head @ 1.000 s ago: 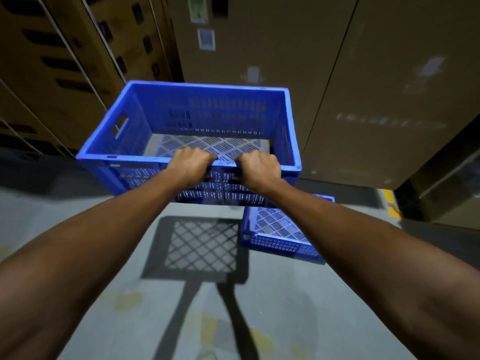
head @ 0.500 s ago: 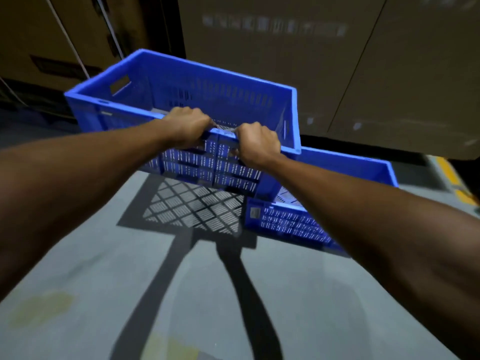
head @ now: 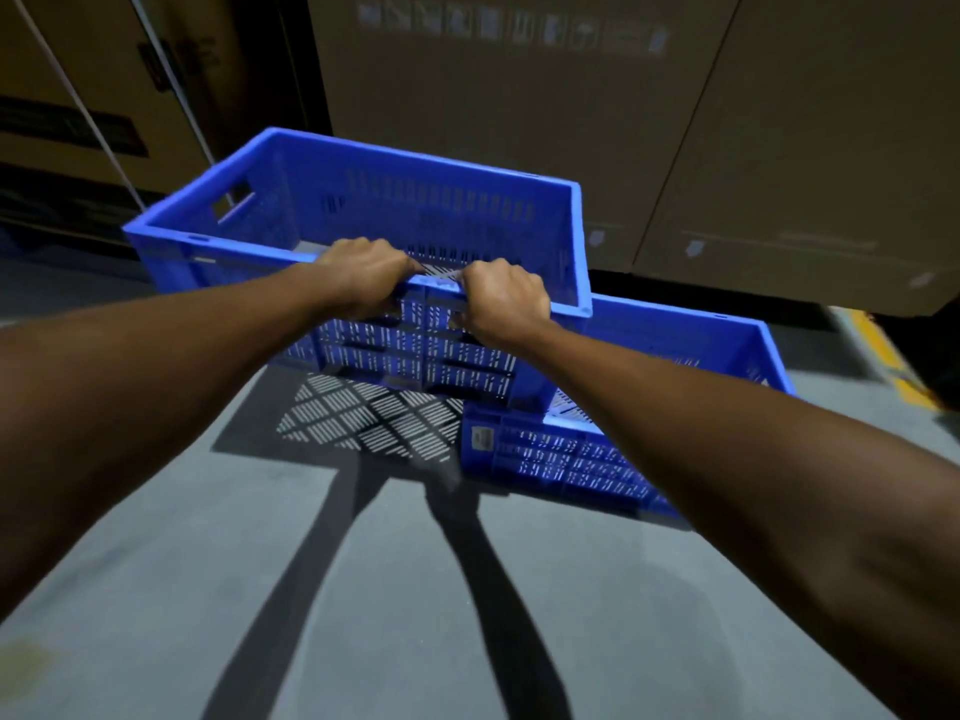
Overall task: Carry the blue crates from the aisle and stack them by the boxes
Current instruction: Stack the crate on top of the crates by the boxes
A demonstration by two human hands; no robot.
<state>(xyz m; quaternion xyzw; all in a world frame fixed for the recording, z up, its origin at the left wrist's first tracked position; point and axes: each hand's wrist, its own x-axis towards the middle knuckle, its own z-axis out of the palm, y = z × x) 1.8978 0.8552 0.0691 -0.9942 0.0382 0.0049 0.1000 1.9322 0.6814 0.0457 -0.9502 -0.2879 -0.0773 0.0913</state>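
**Narrow grip, offset crate: a crooked stack was the risk**

The carried crate [head: 415, 200] hung clear of the floor [head: 337, 589], held by its near long rim alone. The left hand [head: 363, 275] and right hand [head: 504, 298] sat close together at the middle of that rim. Each had its fingers curled over the edge and was clamped round the plastic.

The second crate [head: 571, 459] stood on the floor just in front of the foot of the cardboard boxes [head: 519, 122], with a yellow floor line [head: 893, 366] beyond its right end. Only the right end of the carried crate overlapped the left end of the one below. The rest hung over bare floor, where its latticed shadow [head: 374, 418] fell.

The likeliest failure was a crooked landing. Lowered from there, one base corner would probably have caught the lower rim or dropped inside it, leaving the crate tipped.

The grip added to that risk. With both hands bunched at the centre of one side, there was little leverage against twist, and the far wall could have sagged or swung.

A sideways shift to line the crates up might also have knocked the far wall against the boxes. The dim light made the lower rim hard to judge.
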